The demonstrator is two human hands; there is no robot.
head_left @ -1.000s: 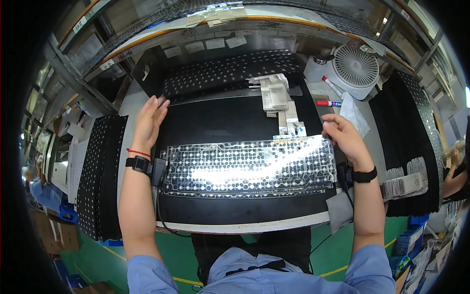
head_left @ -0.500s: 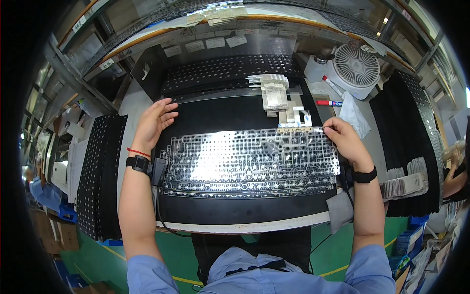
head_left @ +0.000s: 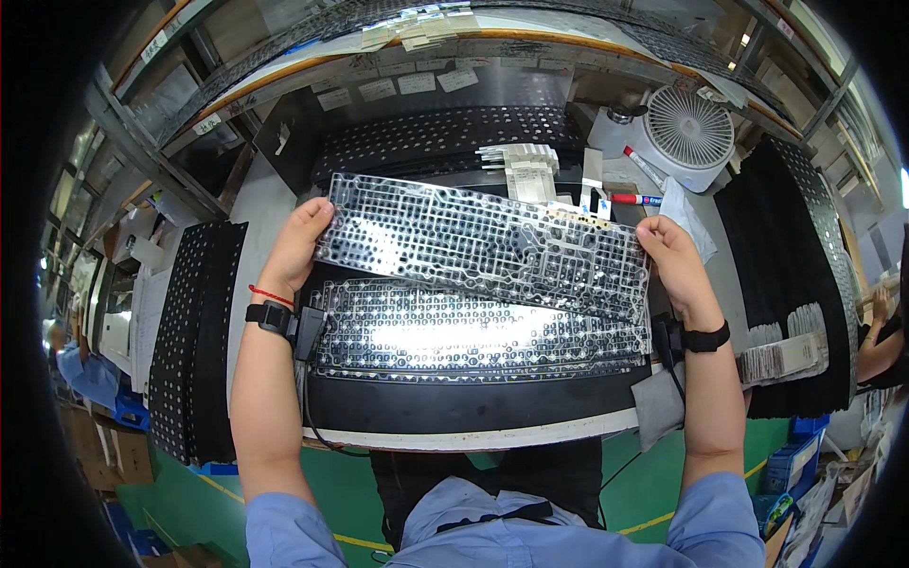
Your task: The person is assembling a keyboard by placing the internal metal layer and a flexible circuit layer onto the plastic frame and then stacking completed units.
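Black matting covers most of the tabletop (head_left: pixel 454 412), which fills the centre of the frame, and we are working over it. We judge the step in hand to be lifting one perforated sheet off another. We hold the upper sheet (head_left: pixel 483 241), a long shiny plate full of small holes, raised and tilted across the middle of the frame. A second sheet (head_left: pixel 473 331) of the same kind lies flat on the mat just below it. Our left hand (head_left: pixel 298 237) is clenched on the upper sheet's left end, at centre left. Our right hand (head_left: pixel 668 256) grips its right end, at centre right.

The next move, as we judge it, calls for keeping both ends level so the thin plate does not sag or catch on the sheet beneath.

Around us, tall stacks of black perforated trays (head_left: pixel 194 341) stand at the left edge of the tabletop, and another stack (head_left: pixel 791 256) stands at the right. A further perforated panel (head_left: pixel 445 137) lies behind, toward the top. A small white fan (head_left: pixel 689 128) sits at upper right, with a red and white pen (head_left: pixel 636 199) just below it. Pale folded strips (head_left: pixel 525 170) lie at top centre, close behind the raised sheet. They and the pen are what could get in the way if we carry the sheet backward.
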